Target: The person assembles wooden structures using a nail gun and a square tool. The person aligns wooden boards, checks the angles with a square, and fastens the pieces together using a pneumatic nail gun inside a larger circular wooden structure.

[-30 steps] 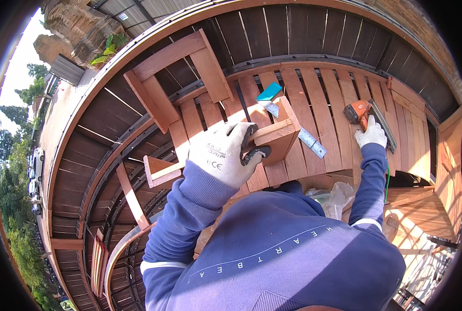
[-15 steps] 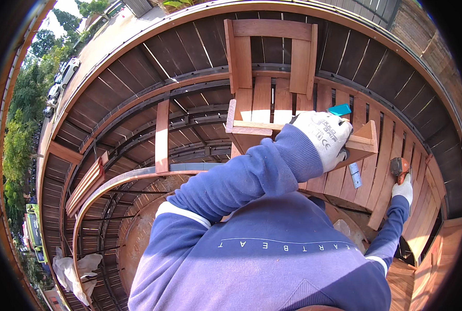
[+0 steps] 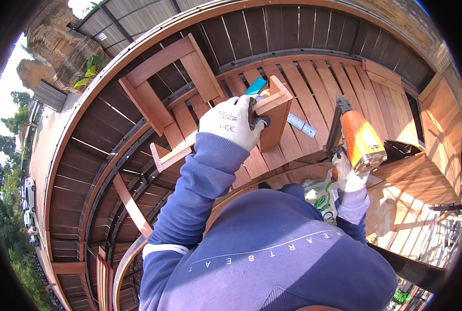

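Observation:
My left hand [image 3: 230, 123], in a white glove with dark fingertips, is closed on the edge of a small frame of reddish wooden boards [image 3: 276, 124]. The frame stands on the curved slatted wooden bench [image 3: 314, 96]. My right hand [image 3: 349, 176], also gloved, holds an orange-and-black nail gun [image 3: 363, 136] by its handle. The gun is raised to the right of the frame, apart from it, with its nose pointing away from me. A teal object [image 3: 256, 86] lies just beyond the frame. A pale blue perforated strip [image 3: 301, 125] rests on the slats beside it.
A wooden back-like frame [image 3: 163, 58] leans at the upper left. Wooden panels [image 3: 443, 132] stand at the far right. A green cord [image 3: 322, 199] lies by crumpled plastic near my right forearm. Stacked slats [image 3: 104, 282] sit at the lower left, and a dark curved wall encloses the bench.
My view has swung to the right. My right hand has lifted the nail gun from the bench and brought it nearer the frame. My left hand still grips the frame.

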Available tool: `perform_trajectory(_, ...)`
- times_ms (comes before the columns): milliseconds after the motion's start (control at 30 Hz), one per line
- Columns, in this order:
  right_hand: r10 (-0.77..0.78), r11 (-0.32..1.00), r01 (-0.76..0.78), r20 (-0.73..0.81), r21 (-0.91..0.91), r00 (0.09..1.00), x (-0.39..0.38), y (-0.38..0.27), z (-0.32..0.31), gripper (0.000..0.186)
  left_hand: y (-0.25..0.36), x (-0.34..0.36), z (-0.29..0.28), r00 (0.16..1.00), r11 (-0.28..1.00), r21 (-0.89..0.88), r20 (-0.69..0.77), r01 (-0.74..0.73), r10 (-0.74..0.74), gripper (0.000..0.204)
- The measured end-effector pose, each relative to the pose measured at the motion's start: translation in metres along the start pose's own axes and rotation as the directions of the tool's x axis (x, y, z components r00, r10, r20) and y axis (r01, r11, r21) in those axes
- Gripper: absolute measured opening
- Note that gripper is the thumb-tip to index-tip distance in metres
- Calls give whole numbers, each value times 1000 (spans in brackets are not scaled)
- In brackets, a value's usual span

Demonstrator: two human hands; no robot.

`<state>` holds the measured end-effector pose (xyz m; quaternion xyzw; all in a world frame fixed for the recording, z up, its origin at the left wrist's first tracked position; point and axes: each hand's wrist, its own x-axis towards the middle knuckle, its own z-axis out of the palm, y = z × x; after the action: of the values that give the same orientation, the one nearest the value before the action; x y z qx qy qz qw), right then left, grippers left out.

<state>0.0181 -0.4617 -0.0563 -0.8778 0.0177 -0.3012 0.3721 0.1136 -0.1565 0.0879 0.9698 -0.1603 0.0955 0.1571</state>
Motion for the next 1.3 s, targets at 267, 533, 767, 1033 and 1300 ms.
perform_trajectory(267,82,650,-358,406,671,910,-41,-57,35,46,1,0,4,997,999,14,-55,-47,48,44)
perform_trajectory(533,-26,807,-210,388,553,921,-28,-83,37,46,1,0,7,992,997,16,-98,-80,81,45)
perform_trajectory(767,-1,569,-319,389,758,921,-17,-111,34,51,-2,1,1,998,998,17,-21,-62,62,42)
perform_trajectory(1033,4,644,-288,374,709,928,-19,-109,37,51,-4,1,3,998,998,4,-22,-60,60,42)
perform_trajectory(1300,9,718,-264,371,644,928,-29,-92,40,49,-12,-10,-6,995,988,121,11,-97,97,42)
